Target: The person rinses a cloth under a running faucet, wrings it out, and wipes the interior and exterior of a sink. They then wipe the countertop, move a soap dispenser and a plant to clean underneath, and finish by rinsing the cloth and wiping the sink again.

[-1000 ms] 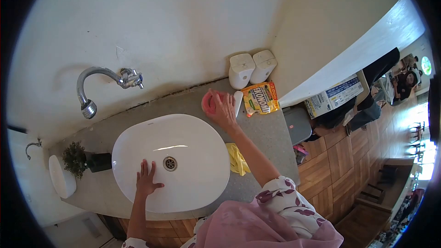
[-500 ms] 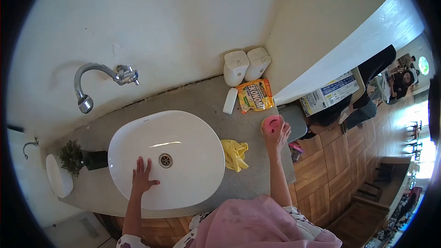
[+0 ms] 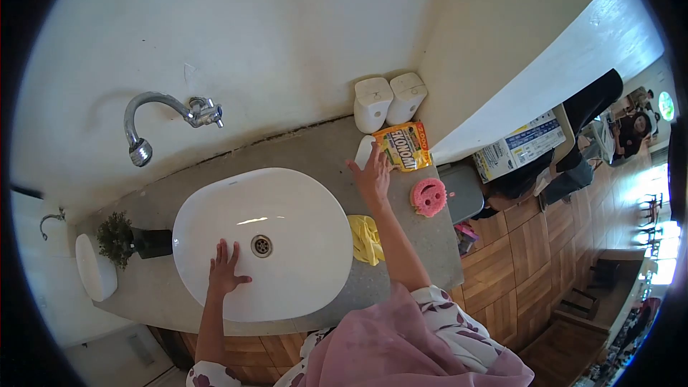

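My left hand (image 3: 228, 271) lies with fingers spread against the inner wall of the white oval basin (image 3: 308, 208), beside the round drain (image 3: 261, 246). Above the counter, my right hand (image 3: 373, 178) has its fingers apart at the near end of a small white oblong object (image 3: 366, 147), which it partly covers. A yellow detergent pouch (image 3: 405, 147) lies right beside those fingertips. The pink smiley-face sponge (image 3: 428, 197) rests on the counter to the right of that hand. A crumpled yellow cloth (image 3: 364, 238) sits against the basin's right side, partly under my right forearm.
Two white dispensers (image 3: 373, 106) stand in the corner at the wall. A chrome faucet (image 3: 154, 104) curves out over the left. One potted plant (image 3: 118, 240) and a second basin (image 3: 93, 269) are further left. Beyond the grey counter (image 3: 330, 150), a person holds a box (image 3: 527, 145).
My right hand has let go of the pink sponge on the counter and moved left to the white oblong object. My left hand stays in the basin.
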Available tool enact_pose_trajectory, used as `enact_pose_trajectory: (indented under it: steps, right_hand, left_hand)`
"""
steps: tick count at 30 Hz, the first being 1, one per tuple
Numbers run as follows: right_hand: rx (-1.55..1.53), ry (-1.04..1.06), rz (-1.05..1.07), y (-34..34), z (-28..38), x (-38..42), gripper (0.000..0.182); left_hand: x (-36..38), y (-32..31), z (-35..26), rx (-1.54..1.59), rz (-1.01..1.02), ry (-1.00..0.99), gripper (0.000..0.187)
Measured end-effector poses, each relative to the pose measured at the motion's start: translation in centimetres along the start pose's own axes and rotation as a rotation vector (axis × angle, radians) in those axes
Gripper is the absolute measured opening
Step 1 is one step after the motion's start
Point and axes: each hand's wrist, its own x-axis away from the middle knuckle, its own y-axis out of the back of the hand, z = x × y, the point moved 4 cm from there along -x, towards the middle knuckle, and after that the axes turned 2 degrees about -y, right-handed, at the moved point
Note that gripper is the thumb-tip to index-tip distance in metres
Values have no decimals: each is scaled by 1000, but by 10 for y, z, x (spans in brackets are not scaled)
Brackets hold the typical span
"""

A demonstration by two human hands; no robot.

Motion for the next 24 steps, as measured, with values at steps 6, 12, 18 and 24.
enact_pose_trajectory:
  steps: [6, 12, 18, 24]
  right_hand:
    - [-176, -86, -50, 4, -21, 0, 72]
    - [-56, -170, -155, 113, -68, 39, 61]
    - [171, -27, -140, 146, -125, 63, 58]
    - [-1, 343, 171, 109, -51, 92, 67]
  left_hand:
    - [-1, -2, 2, -2, -14, -11, 119]
    - [-3, -6, 5, -11, -22, -14, 120]
    - [-3, -5, 4, -7, -13, -10, 120]
    - [-2, -3, 3, -1, -7, -12, 120]
